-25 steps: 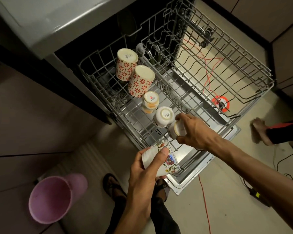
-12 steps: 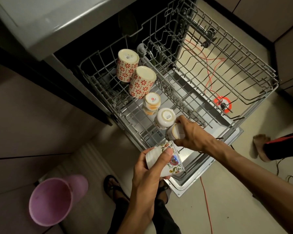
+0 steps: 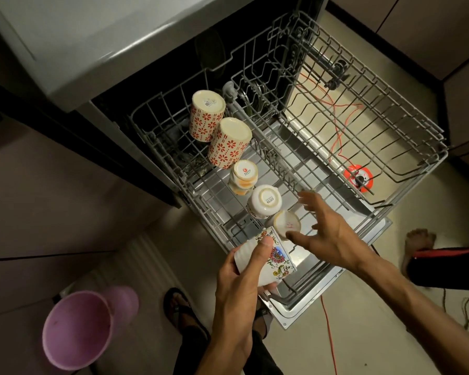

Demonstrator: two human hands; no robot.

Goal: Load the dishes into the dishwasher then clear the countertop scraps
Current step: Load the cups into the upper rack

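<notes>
A pale kitchen floor (image 3: 363, 334) lies under an open dishwasher whose pulled-out wire rack (image 3: 406, 169) carries a row of upturned cups along its left edge. Two red-flowered cups (image 3: 217, 131) stand at the far end; a small cup (image 3: 285, 223) sits at the near end. The right hand (image 3: 328, 234) hovers just beside it, its grip open with fingers spread. The left hand (image 3: 238, 274) grips a floral mug (image 3: 274, 258) over the rack's near corner.
</notes>
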